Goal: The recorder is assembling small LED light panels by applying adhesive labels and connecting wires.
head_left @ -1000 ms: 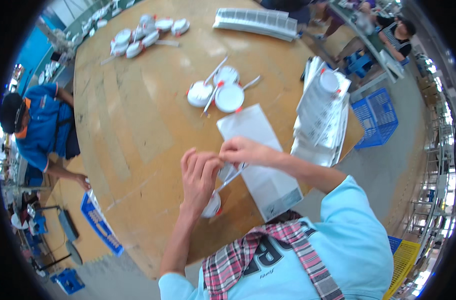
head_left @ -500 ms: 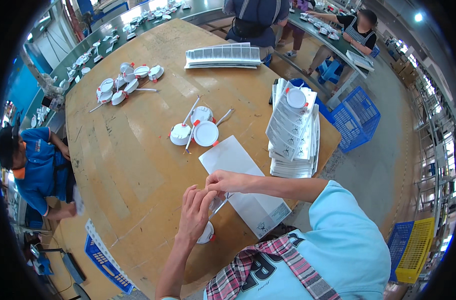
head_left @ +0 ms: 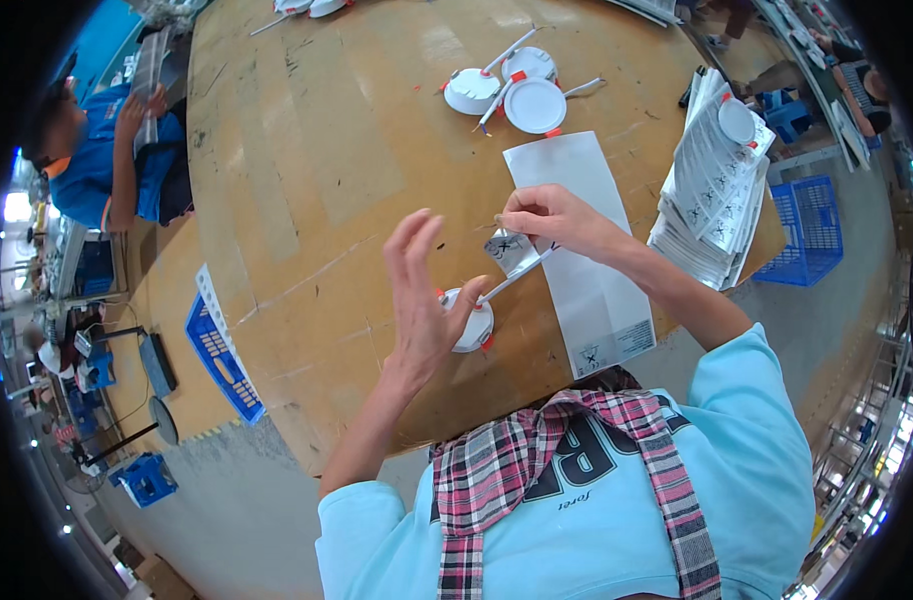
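My right hand (head_left: 555, 218) pinches a small silver label (head_left: 509, 250) by its upper edge. The label sits against the white cable of a round white downlight (head_left: 474, 330); whether it is stuck to the cable I cannot tell. Beside that downlight is my left hand (head_left: 424, 305), fingers spread and raised, its thumb over the lamp's edge, holding nothing. A long, pale label sheet (head_left: 595, 260) lies under my right forearm, with printed marks at its near end. Beyond it rest several downlights (head_left: 535, 105) with red clips and loose cables.
At right stands a stack of silver label sheets (head_left: 712, 190) with another downlight (head_left: 737, 122) on top. Past the table's right edge is a blue crate (head_left: 802, 230). A blue basket (head_left: 222, 355) adjoins the left edge, where a person in blue (head_left: 107, 150) holds a strip.
My left hand has moved away from the right hand and opened. The label is now in plain sight in my right fingers. My view has shifted left and nearer my body.
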`<action>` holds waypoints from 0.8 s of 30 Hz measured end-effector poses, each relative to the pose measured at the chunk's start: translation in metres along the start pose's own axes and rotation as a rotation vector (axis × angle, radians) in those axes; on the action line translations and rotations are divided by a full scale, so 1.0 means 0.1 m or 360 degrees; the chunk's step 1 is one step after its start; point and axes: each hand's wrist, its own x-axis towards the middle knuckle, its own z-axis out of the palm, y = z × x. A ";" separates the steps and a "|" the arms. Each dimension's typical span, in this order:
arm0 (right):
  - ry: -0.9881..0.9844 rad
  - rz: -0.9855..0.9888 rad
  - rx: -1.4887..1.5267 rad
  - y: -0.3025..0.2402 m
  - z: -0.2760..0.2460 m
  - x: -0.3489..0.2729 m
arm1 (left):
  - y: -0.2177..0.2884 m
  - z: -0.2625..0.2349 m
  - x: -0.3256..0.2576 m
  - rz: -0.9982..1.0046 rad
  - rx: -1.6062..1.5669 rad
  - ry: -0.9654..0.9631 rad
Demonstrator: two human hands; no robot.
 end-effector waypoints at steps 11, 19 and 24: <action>-0.0012 -0.0304 -0.0195 -0.08 0.14 0.12 | -0.11 -0.07 -0.51 -0.0538 -0.0111 -0.0435; -0.0243 -0.0253 -0.0366 -0.30 0.20 0.21 | -0.14 -0.18 -0.18 -0.0982 -0.0767 -0.0188; -0.0333 -0.0331 -0.0487 -0.34 0.20 0.36 | -0.29 -0.29 0.14 -0.1047 -0.0776 -0.0464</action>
